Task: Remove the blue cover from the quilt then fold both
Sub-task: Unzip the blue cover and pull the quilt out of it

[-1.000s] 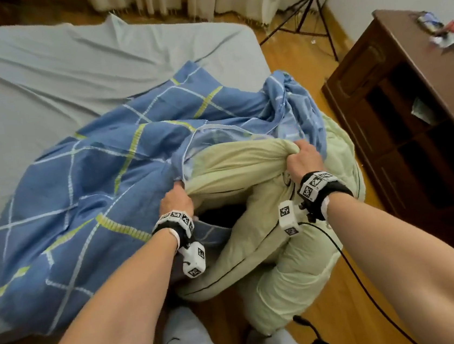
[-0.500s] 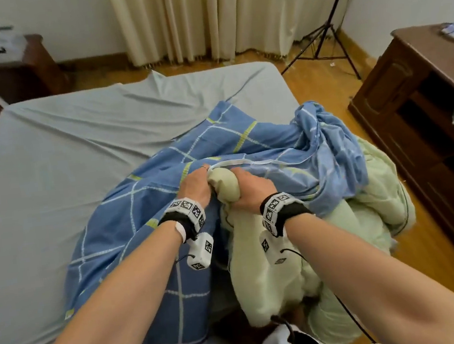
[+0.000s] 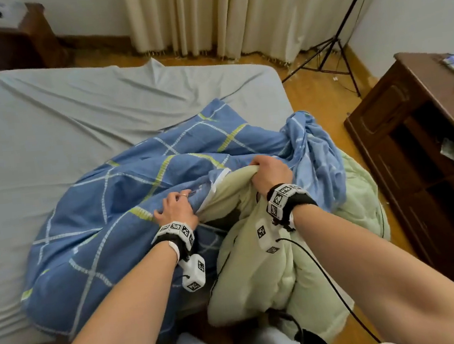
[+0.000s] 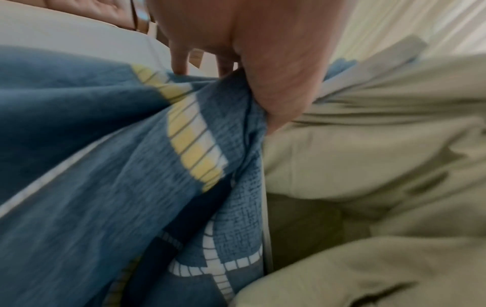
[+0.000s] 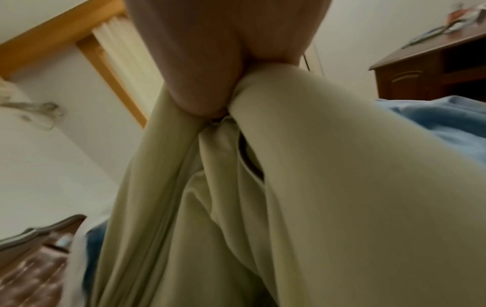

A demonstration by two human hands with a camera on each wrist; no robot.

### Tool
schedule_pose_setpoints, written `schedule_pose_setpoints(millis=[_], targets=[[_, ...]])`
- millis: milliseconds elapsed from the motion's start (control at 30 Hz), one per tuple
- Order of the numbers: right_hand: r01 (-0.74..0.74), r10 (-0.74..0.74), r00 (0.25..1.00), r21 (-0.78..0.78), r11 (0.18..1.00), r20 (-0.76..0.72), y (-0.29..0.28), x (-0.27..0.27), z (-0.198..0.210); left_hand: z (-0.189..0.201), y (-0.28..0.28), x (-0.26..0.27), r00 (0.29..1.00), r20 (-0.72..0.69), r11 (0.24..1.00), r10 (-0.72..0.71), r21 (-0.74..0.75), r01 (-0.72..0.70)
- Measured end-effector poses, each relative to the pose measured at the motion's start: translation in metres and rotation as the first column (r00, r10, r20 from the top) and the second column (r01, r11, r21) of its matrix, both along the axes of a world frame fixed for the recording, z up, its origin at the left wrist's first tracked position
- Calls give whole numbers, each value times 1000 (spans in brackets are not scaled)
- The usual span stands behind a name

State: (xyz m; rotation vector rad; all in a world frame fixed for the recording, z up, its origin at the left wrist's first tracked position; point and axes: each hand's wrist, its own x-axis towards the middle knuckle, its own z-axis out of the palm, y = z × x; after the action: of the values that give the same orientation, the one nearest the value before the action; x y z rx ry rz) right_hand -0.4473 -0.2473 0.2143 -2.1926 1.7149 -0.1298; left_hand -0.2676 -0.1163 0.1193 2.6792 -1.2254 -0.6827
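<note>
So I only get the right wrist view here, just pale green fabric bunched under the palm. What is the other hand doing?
Observer: The left hand grips the blue cover at the edge of its opening.
Operator: Is the quilt out yet?
Observer: Partly. The quilt spills off the bed toward the floor, its upper end still inside the cover.
Operator: And where is my right hand on it?
Observer: The right hand clutches a quilt fold right at the cover's opening.
</note>
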Motion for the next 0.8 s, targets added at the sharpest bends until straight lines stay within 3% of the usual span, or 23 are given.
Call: schedule_pose_setpoints(millis=[100, 333, 533, 600, 667, 733, 800], targets=[[70, -70, 997, 2, 998, 22, -21, -47, 0, 9, -8, -14, 994, 22, 993, 105, 48, -105], [219, -220, 975, 29, 975, 36, -64, -156, -15, 27, -16, -37, 987, 2, 970, 160, 186, -158], [333, -343, 936, 116, 936, 75, -72, -176, -33, 45, -26, -61, 994, -32, 993, 101, 63, -99], [217, -227, 969, 106, 970, 94, -64, -151, -35, 54, -30, -59, 992, -43, 993, 115, 18, -114], [-51, 50, 992, 6, 999, 116, -45, -114, -34, 62, -32, -55, 991, -56, 992, 120, 31, -119], [-324, 328, 935, -54, 945, 133, -21, -74, -29, 68, -31, -52, 991, -67, 993, 112, 44, -109], [-462, 462, 879, -26, 887, 118, -3, -40, -24, 70, -27, -46, 992, -83, 995, 96, 36, -93]])
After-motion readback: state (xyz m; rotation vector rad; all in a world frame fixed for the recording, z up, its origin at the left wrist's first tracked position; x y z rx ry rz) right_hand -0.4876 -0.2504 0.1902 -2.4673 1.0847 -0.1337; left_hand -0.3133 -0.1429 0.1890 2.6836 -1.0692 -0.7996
